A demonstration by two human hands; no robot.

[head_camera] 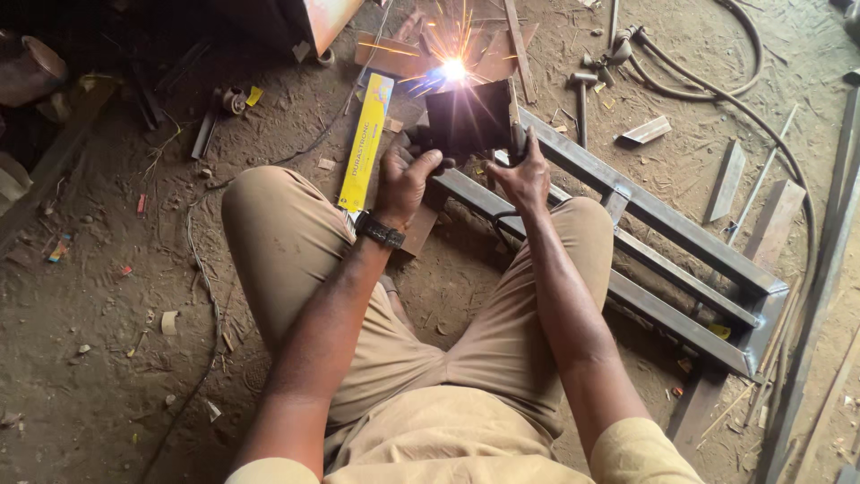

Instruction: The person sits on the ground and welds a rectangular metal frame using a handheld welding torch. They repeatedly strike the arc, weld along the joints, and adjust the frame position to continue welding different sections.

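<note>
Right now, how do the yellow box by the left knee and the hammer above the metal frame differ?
The yellow box is a long, flat, bright pack lying close to the left hand; the hammer is dull grey metal, lying farther off past the metal frame. The box lies slanted, the hammer with its handle pointing nearly straight toward the person. Both rest on the dirt floor, untouched by either hand.

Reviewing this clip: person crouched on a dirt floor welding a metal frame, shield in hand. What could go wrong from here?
Sparks fly from the arc toward the bare left hand and right hand; burns seem possible. The dark hand shield covers only part of the view, so glare may reach the eyes. A yellow box lies close to the sparks and might scorch.
</note>
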